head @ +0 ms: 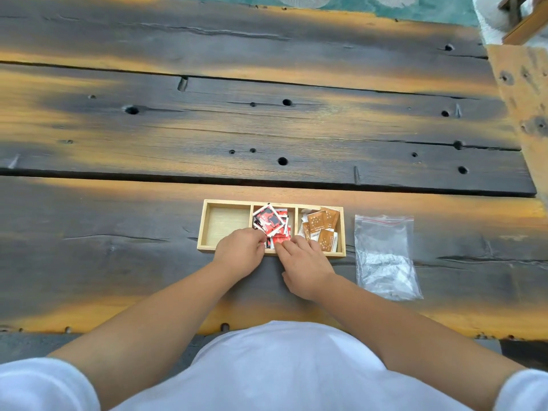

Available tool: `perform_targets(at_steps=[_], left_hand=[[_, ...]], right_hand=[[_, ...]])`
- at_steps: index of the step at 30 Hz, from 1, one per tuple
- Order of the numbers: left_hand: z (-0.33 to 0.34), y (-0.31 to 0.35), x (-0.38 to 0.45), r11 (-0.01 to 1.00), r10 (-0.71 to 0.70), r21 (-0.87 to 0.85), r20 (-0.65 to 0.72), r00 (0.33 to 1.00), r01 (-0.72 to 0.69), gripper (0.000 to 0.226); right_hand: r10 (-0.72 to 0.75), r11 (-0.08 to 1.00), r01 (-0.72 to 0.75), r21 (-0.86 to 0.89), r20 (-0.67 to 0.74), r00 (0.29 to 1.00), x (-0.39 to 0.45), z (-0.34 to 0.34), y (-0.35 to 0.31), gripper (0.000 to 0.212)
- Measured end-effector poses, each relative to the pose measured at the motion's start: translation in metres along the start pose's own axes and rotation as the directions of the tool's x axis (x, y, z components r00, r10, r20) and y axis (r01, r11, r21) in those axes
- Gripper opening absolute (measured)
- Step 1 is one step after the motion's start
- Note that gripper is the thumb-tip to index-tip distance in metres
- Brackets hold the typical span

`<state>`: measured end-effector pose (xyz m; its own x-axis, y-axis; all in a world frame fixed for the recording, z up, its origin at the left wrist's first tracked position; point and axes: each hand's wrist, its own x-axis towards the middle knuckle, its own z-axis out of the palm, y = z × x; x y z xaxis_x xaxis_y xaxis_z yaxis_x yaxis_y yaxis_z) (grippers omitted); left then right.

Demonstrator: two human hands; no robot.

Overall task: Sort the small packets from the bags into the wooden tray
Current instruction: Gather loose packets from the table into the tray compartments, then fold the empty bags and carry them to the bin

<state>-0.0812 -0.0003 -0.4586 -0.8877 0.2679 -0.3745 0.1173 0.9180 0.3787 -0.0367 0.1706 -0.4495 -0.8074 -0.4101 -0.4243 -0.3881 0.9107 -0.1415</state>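
Note:
A light wooden tray (pixel 228 202) with three compartments lies on the dark plank table. Its left compartment is bare, the middle one holds a heap of red, black and white packets (pixel 268 221), and the right one holds brown packets (pixel 321 225). My left hand (pixel 238 253) rests on the tray's near edge, its fingertips pinching red packets at the middle compartment's near left. My right hand (pixel 305 266) sits beside it, fingers spread and pressing on the red packets at that compartment's near side. A clear zip bag (pixel 384 256) with white packets inside lies right of the tray.
The table (pixel 267 129) is made of wide dark planks with gaps and holes. A lighter wooden beam (pixel 525 108) runs along the right edge. A teal surface (pixel 355 4) shows beyond the far edge.

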Motion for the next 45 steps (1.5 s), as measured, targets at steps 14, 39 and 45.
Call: perform_targets(at_steps=[14,39,45], left_hand=[[-0.007,0.033,-0.021,0.943,0.137,0.301,0.038,0.990,-0.142,0.083],[0.061,0.200,-0.020,0.959,0.276,-0.038,0.352,0.895,-0.280,0.076],[0.076,0.229,-0.004,0.974,0.217,-0.132,0.316,0.924,-0.184,0.067]], right_hand=[[0.247,0.950,-0.227,0.216,-0.068,0.967,-0.044,-0.001,0.022,0.080],[0.588,0.691,-0.597,0.407,0.164,0.792,-0.155,0.041,0.168,0.086],[0.580,0.612,-0.598,0.518,0.219,0.784,-0.147,0.051,0.190,0.076]])
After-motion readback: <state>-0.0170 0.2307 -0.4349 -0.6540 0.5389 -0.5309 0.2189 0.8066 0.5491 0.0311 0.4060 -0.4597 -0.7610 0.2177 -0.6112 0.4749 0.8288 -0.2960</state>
